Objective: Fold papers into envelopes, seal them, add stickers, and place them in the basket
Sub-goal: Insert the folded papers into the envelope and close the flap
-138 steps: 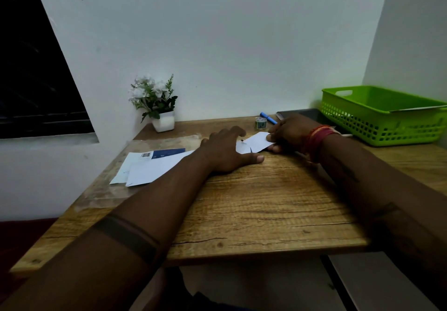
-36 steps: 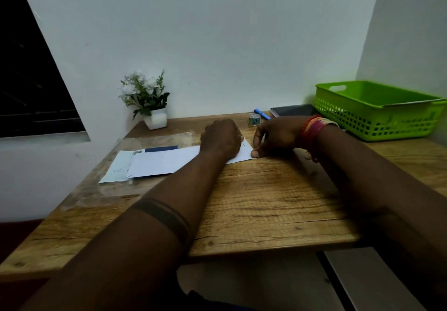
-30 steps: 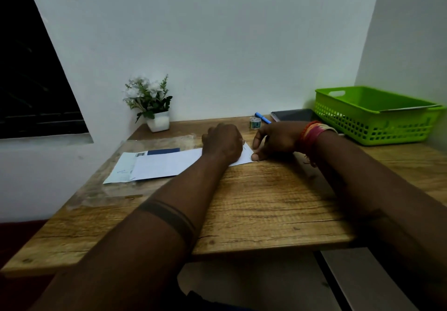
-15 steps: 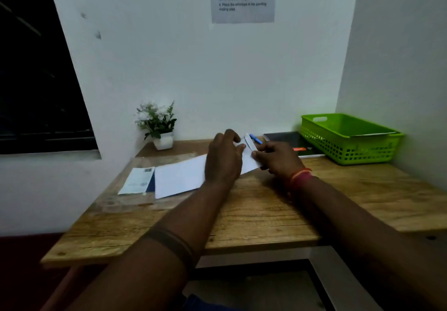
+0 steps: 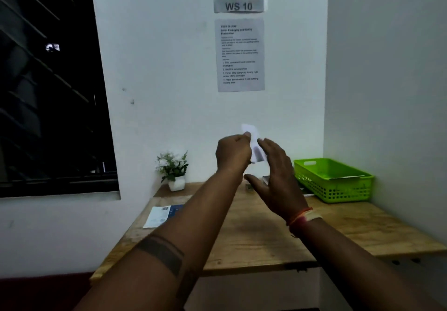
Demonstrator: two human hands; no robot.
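Change: both hands have risen off the worktop since the earlier frames, taking the folded paper up in front of the wall.
Left hand: fingers curled, pinching the folded paper at its upper edge.
Right hand: fingers straight and relaxed, just beside the paper; whether it touches cannot be told.
Folded paper: blurred, held in the air above the worktop.
Basket: green, at the right rear corner, a white sheet lying in it.
Envelopes: flat on the left side of the worktop.
Plant: white pot, at the back left.
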